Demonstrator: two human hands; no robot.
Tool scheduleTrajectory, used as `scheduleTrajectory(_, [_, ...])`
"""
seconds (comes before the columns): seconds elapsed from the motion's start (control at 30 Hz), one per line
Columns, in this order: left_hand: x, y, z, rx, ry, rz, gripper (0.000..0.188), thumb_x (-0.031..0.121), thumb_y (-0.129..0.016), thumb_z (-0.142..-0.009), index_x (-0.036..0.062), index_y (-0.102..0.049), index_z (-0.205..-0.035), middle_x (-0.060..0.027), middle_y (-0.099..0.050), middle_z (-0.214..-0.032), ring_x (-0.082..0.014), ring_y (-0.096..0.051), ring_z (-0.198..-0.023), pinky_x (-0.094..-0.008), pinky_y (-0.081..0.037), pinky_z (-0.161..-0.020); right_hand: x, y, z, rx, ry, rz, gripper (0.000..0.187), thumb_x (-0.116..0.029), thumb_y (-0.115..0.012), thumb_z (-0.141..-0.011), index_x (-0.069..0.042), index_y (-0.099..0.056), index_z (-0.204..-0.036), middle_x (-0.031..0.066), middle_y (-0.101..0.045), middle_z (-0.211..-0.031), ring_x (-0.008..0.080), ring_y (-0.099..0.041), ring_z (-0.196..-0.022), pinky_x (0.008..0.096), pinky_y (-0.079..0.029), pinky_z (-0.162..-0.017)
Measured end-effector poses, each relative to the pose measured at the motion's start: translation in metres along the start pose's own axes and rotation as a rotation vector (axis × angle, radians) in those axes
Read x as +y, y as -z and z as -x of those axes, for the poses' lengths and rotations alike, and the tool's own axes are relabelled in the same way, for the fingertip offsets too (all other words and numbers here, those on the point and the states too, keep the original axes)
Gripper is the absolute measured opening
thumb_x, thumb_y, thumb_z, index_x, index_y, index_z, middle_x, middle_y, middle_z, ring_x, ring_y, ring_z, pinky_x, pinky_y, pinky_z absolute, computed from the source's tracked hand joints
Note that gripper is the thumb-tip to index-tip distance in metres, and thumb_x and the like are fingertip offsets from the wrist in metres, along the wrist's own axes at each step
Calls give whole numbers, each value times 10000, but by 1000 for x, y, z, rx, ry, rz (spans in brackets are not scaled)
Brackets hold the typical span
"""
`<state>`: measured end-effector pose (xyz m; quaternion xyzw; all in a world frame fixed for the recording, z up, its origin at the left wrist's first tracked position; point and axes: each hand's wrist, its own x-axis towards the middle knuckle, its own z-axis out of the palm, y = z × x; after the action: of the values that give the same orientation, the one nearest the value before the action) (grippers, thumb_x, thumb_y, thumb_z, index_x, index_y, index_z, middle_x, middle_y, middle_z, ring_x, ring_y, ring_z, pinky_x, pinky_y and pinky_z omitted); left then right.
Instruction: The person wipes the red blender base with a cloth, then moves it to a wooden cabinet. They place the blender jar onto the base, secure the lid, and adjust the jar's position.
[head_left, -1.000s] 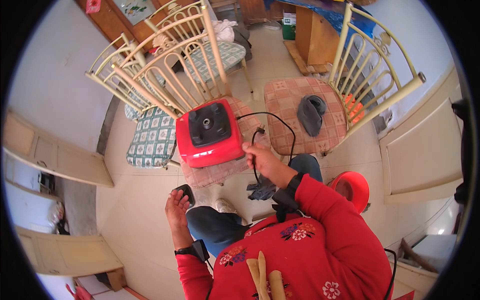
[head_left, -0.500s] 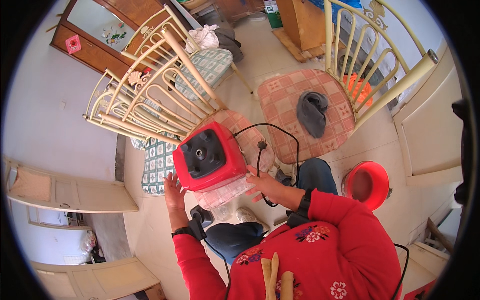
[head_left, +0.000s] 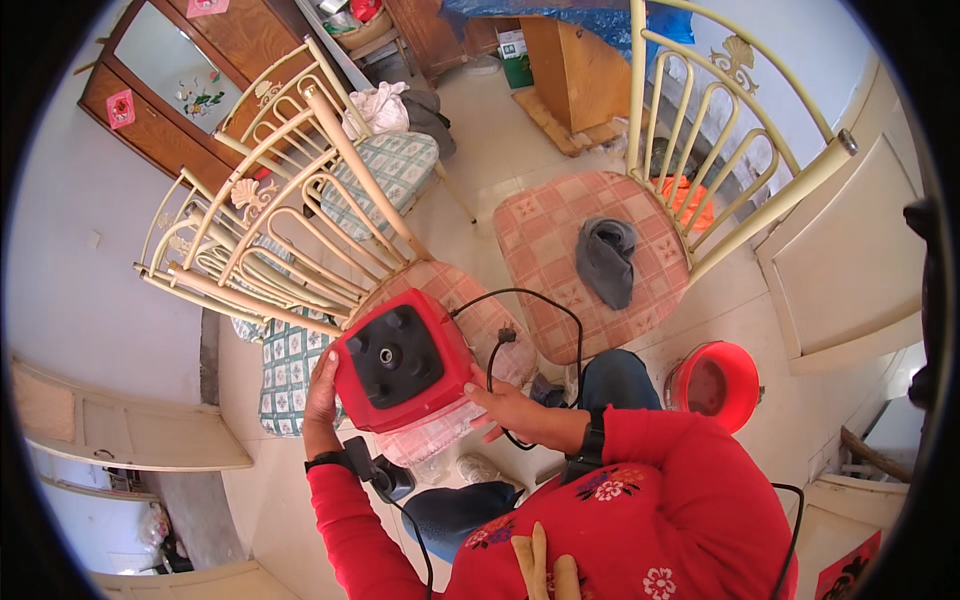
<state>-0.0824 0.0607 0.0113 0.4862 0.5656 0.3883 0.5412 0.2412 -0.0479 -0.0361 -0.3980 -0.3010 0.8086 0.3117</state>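
Red appliance base (head_left: 402,362) is set at pink chair seat's (head_left: 478,318) near edge, black socketed face turned up, squarish, long axis unclear. Left side is cupped by open left hand (head_left: 322,392); right corner is met by right hand (head_left: 522,413), fingers spread.

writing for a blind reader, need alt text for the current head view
Someone's left hand and right hand flank a red-and-black appliance over a pink checked chair seat. Its black cord loops rightward; farther right are a grey cloth on another pink seat and a red bucket.
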Motion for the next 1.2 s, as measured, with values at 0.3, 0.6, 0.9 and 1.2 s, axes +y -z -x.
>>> scheduleTrajectory(0.3, [-14, -10, 28, 160, -144, -6, 658, 543, -521, -930, 25, -501, -1335, -108, -564, -1286, -218, -528, -1170, -343, -399, -1018, -1, -15, -9, 140, 20, -89, 650, -489, -471, -969, -156, -266, -1488, 107, -550, -1258, 282, -631, -949, 379, -550, -684])
scheduleTrajectory(0.6, [-32, -40, 92, 488, -102, 144, 646, 587, -516, -914, 63, -528, -1292, -80, -580, -1174, -171, -565, -1011, -293, -512, -687, -56, -17, -22, 122, 73, 171, 578, -491, -469, -957, -114, -409, -1391, 134, -594, -1234, 298, -697, -735, 370, -538, -518])
scheduleTrajectory(0.9, [-34, -90, 118, 519, 31, 229, 809, 569, -561, -892, 53, -327, -1469, -139, -465, -1384, -294, -507, -1198, -456, -513, -846, -146, -20, -108, 220, 132, 425, 408, -439, -469, -961, -96, -547, -1167, 56, -611, -885, 157, -575, -526, 296, -491, -478])
scheduleTrajectory(1.2, [-64, -78, 106, 480, 11, 118, 690, 596, -569, -871, 67, -531, -1313, -74, -614, -1113, -207, -594, -899, -317, -461, -733, -127, 6, -101, 214, 294, 246, 312, -389, -503, -977, -83, -562, -963, 33, -562, -690, 120, -491, -469, 273, -404, -407])
